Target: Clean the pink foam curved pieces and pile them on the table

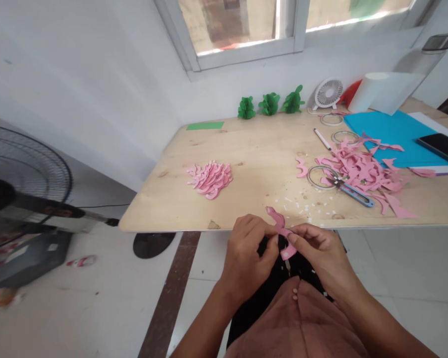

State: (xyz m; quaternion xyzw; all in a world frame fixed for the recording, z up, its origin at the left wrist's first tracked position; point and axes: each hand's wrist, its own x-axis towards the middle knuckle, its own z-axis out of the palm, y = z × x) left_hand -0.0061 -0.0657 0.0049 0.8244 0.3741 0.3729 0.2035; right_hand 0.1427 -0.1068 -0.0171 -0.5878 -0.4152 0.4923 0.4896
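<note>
Between my two hands, just off the table's front edge, is a curved pink paper cutout (277,219) that looks layered. My left hand (252,253) pinches it from the left with thumb and forefinger. From the right, the thumb and fingers of my right hand (317,248) close on its middle. A pale spot shows at its lower end. On the table to the left lies a pile of similar pink cutouts (211,179). One more small pink cutout (302,168) lies beyond my right hand, beside a ring of tape (309,174).
Pink paper scraps (362,166), blue-handled scissors (356,194) and white bits (308,211) lie on the right. Behind them are a blue sheet (381,129), a phone (442,147) and a small fan (328,93). Green paper shapes (270,104) stand by the wall. A floor fan (26,164) stands left.
</note>
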